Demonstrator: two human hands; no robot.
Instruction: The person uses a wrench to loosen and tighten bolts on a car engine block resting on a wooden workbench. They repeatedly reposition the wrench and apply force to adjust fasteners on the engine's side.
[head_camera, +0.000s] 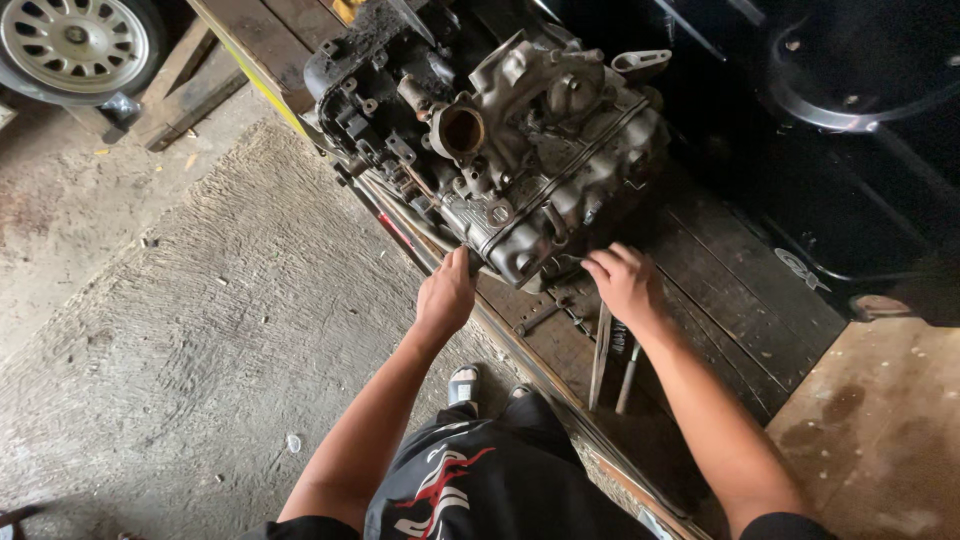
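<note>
Head view: nearest, below the engine block, are the person's dark shorts with a red and white pattern and two sandalled feet on the rough concrete floor. That floor spreads wide and bare to the left of the engine, giving open room on that side. The engine sits on a dark wooden-plank tabletop, whose near edge runs diagonally from upper left of the engine down past the person's knees. To the right of the engine the planks end against a stained brown board.

Two bare hands reach up to the engine's near end. The left hand is curled over the tabletop edge just below the engine's lower corner, fingers bent and touching the metal there; whether it grips anything is hidden. The right hand lies palm down, fingers loosely bent, with its fingertips at the engine's lower right side; I cannot tell whether it holds anything. Just below that hand two long slim tools lie on the planks, side by side.

The engine itself is one grimy grey casting with a round open port on top. Beyond it, to the right, lies a dark curved body panel. Far left of the engine, one alloy wheel rests beside wooden planks.
</note>
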